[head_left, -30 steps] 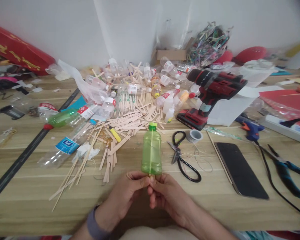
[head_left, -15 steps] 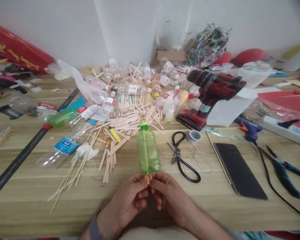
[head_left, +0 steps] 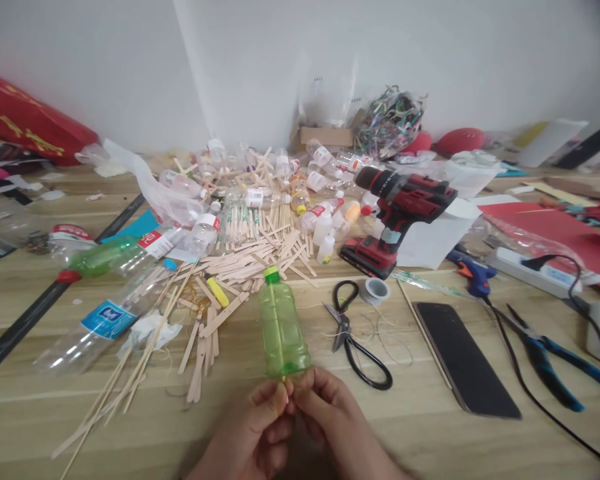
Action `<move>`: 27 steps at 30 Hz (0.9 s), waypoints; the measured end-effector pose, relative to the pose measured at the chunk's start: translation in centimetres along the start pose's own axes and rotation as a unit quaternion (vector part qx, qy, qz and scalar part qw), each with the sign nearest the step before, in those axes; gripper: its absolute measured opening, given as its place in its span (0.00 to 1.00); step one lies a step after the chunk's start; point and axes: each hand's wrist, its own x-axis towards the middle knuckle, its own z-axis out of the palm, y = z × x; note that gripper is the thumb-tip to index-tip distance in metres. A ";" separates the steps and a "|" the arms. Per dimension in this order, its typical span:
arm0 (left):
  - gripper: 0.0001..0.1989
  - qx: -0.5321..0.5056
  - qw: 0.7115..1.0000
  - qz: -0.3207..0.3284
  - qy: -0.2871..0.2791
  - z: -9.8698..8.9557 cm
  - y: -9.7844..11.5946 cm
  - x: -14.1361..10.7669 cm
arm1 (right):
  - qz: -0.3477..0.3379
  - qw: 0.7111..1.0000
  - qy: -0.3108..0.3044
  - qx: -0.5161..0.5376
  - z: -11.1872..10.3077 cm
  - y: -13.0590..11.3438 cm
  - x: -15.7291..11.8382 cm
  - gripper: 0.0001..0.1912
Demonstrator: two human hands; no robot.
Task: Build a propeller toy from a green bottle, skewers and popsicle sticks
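A translucent green plastic bottle point(head_left: 284, 327) with a light green cap points away from me, just over the table. A thin wooden stick point(head_left: 275, 313) runs lengthwise through it, and its near end pokes out of the base. My left hand point(head_left: 263, 420) is closed, pinching that stick end between thumb and forefinger. My right hand point(head_left: 333, 413) is closed too, its thumb and fingertips at the base's right corner; its exact hold is partly hidden. Black-handled scissors point(head_left: 347, 327) lie open to the right of the bottle.
Beyond the bottle spreads a heap of craft sticks point(head_left: 245, 263) and clear bottles. A red cordless drill point(head_left: 400, 213) stands behind the scissors. Rightward lie a phone point(head_left: 465, 357), a glue gun point(head_left: 475, 273) and pliers point(head_left: 545, 353). A labelled clear bottle point(head_left: 105, 320) lies at left.
My view has tilted up slightly and shifted right, so the tabletop sits lower and further left in the picture. Both hands still hold at the green bottle's base.
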 end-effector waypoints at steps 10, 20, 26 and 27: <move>0.24 0.021 0.998 0.060 0.023 -0.6 -0.6 0.6 | 0.059 0.933 -0.152 0.322 -1.6 0.0 -0.6 0.16; 0.26 -0.018 0.998 0.059 0.019 -0.1 -0.5 -0.2 | 0.034 0.990 -0.110 -0.077 -4.2 -5.3 0.1 0.21; 0.26 -0.010 0.997 0.074 0.019 0.0 -0.7 0.1 | 0.123 0.886 -0.173 -0.413 -3.6 -6.8 0.3 0.15; 0.27 -0.006 0.997 0.077 0.023 0.1 -0.7 0.1 | 0.125 0.877 -0.178 -0.429 -3.4 -6.7 0.5 0.14</move>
